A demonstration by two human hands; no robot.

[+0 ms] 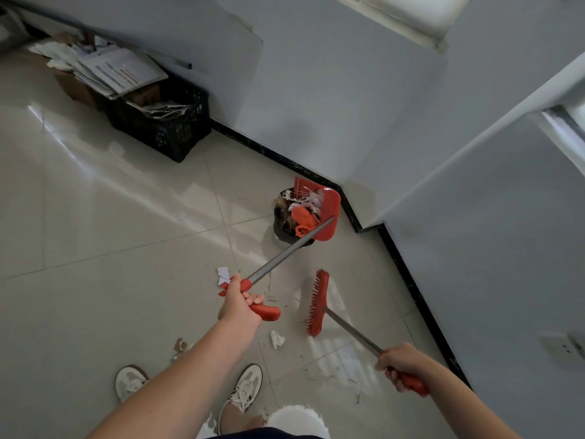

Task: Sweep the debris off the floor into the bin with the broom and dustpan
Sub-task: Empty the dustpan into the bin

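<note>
While the person stands on the pale tiled floor (pixel 95 217), a black crate (pixel 167 122) stuffed with papers sits at far left against the wall. Nearer, the left hand (pixel 237 304) is wrapped in a closed grip around the red handle of the long-shafted dustpan (pixel 326 213), whose red pan is tilted over the small dark bin (pixel 285 217) beside the black skirting; paper scraps and an orange piece lie heaped in the pan and bin mouth. White debris (pixel 277 339) is scattered on the tiles between the hands and near the two white shoes (pixel 245 391). Further right, the red broom (pixel 318 304) has its head just beside the floor, bristles facing left. Its handle end is clasped in the closed right hand (pixel 400 364).
</note>
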